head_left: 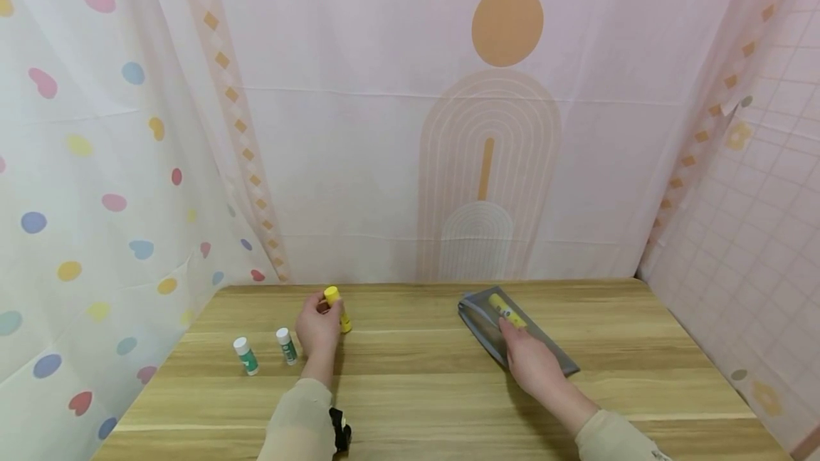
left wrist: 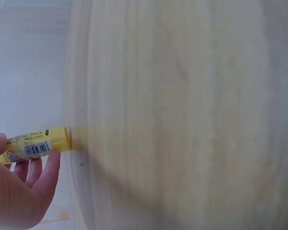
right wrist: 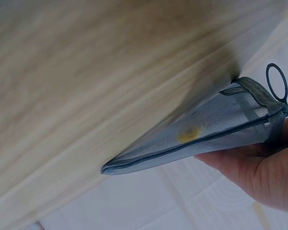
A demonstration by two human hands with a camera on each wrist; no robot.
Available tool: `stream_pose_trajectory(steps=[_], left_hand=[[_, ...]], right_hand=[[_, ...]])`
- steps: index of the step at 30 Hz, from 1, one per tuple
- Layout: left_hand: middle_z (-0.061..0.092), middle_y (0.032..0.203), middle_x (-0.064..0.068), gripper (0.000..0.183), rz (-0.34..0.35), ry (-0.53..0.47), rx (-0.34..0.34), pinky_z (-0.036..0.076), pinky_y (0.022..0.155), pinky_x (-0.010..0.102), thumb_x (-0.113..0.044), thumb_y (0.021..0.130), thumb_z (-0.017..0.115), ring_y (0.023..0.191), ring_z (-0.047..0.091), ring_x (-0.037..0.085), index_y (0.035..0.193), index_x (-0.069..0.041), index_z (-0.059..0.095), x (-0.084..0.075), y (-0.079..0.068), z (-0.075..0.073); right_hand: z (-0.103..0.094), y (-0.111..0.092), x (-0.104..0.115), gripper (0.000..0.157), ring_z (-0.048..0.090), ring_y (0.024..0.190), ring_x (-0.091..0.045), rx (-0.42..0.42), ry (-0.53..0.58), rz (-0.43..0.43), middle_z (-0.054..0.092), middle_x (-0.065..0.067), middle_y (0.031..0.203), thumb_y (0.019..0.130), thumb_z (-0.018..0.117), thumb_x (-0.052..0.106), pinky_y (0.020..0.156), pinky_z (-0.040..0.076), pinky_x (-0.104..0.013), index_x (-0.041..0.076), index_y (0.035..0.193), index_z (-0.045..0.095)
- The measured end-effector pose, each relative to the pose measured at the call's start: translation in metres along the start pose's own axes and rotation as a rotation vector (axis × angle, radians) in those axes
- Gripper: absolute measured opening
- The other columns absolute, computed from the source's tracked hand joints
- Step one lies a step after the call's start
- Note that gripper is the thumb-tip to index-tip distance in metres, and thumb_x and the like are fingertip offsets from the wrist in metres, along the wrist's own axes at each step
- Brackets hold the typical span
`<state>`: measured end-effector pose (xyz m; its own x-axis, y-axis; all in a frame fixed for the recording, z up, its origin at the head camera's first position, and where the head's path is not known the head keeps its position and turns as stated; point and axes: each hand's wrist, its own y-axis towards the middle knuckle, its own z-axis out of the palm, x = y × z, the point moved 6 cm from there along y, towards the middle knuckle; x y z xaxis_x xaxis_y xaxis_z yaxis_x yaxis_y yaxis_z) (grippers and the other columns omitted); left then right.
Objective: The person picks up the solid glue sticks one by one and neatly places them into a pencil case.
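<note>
Toward the back left of the table, my left hand (head_left: 318, 329) holds a yellow glue stick (head_left: 346, 320) between thumb and fingers. The stick is upright with a slight tilt, its lower end right at the tabletop; a barcode label shows in the left wrist view. Two white-capped green glue sticks (head_left: 246, 356) stand just left of this hand. On the right, my right hand (head_left: 534, 361) grips a grey mesh zipper pouch (head_left: 480, 329) by its near side. Through the mesh shows another yellow glue stick (head_left: 507, 310). A zipper with a loop (right wrist: 277, 82) runs along the pouch's edge.
The wooden table (head_left: 410, 390) reaches back to a patterned curtain (head_left: 359, 162). More curtains hang along the left and right sides. A black strap (head_left: 341, 430) is by the left sleeve.
</note>
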<state>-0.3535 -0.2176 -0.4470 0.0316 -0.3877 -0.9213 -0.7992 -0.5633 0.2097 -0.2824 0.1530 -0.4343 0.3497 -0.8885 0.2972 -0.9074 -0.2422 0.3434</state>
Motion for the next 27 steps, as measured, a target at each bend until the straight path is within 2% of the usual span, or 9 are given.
stream_pose_trajectory(steps=[3,7,9,11,16,19,22,27], left_hand=[[0.067,0.109,0.023,0.034,-0.027,-0.01,0.029,0.055,0.082,0.04,-0.014,0.092,0.07,0.1,0.062,0.034,0.12,0.003,0.064,-0.001,0.0,0.002],[0.067,0.107,0.023,0.034,-0.055,-0.043,0.071,0.053,0.067,0.023,-0.014,0.091,0.071,0.097,0.063,0.033,0.119,0.004,0.065,-0.002,-0.002,0.007],[0.066,0.107,0.024,0.035,-0.066,-0.07,0.093,0.053,0.061,0.018,-0.014,0.091,0.071,0.096,0.063,0.033,0.119,0.005,0.064,-0.003,-0.004,0.009],[0.065,0.109,0.025,0.036,-0.08,-0.099,0.121,0.055,0.059,0.02,-0.013,0.092,0.07,0.094,0.063,0.032,0.122,0.007,0.063,-0.003,-0.006,0.012],[0.059,0.112,0.025,0.041,-0.156,-0.212,0.208,0.061,0.061,0.035,-0.011,0.095,0.065,0.071,0.063,0.02,0.131,0.008,0.056,-0.007,-0.01,0.021],[0.058,0.11,0.022,0.042,-0.181,-0.253,0.233,0.061,0.059,0.036,-0.011,0.095,0.065,0.061,0.062,0.016,0.131,0.008,0.055,-0.009,-0.014,0.025],[0.059,0.109,0.021,0.04,-0.183,-0.272,0.251,0.061,0.057,0.034,-0.011,0.095,0.066,0.06,0.063,0.016,0.128,0.008,0.057,-0.012,-0.018,0.027],[0.06,0.111,0.024,0.039,-0.18,-0.292,0.283,0.06,0.056,0.032,-0.01,0.095,0.065,0.069,0.063,0.016,0.128,0.01,0.056,-0.013,-0.024,0.032]], right_hand=[[0.0,0.0,0.0,0.039,0.062,0.108,-0.046,-0.001,0.001,0.001,0.063,-0.026,0.123,0.093,0.058,-0.004,0.082,0.056,-0.052,-0.009,0.132,0.055],[-0.001,0.001,0.0,0.038,0.062,0.107,-0.046,-0.012,0.001,-0.005,0.063,-0.027,0.123,0.093,0.058,-0.004,0.082,0.056,-0.053,-0.009,0.131,0.055],[-0.001,0.001,0.0,0.038,0.062,0.106,-0.046,-0.019,0.0,-0.006,0.063,-0.027,0.122,0.093,0.058,-0.005,0.082,0.056,-0.053,-0.009,0.131,0.055],[-0.001,0.001,0.0,0.038,0.063,0.106,-0.046,-0.024,-0.005,-0.011,0.063,-0.027,0.122,0.093,0.058,-0.005,0.081,0.057,-0.053,-0.009,0.131,0.055],[-0.001,0.002,-0.001,0.039,0.062,0.107,-0.046,-0.019,-0.011,-0.005,0.062,-0.026,0.124,0.093,0.058,-0.005,0.082,0.056,-0.053,-0.008,0.132,0.055],[-0.001,0.003,-0.001,0.04,0.062,0.108,-0.046,-0.016,-0.012,0.003,0.062,-0.026,0.124,0.092,0.059,-0.005,0.082,0.056,-0.053,-0.008,0.132,0.055],[-0.001,0.003,-0.001,0.04,0.062,0.107,-0.046,-0.016,-0.012,0.003,0.063,-0.026,0.123,0.092,0.059,-0.005,0.081,0.057,-0.053,-0.008,0.132,0.055],[-0.001,0.004,0.0,0.041,0.062,0.107,-0.046,-0.01,-0.01,0.001,0.064,-0.026,0.121,0.092,0.059,-0.005,0.08,0.057,-0.052,-0.008,0.133,0.054]])
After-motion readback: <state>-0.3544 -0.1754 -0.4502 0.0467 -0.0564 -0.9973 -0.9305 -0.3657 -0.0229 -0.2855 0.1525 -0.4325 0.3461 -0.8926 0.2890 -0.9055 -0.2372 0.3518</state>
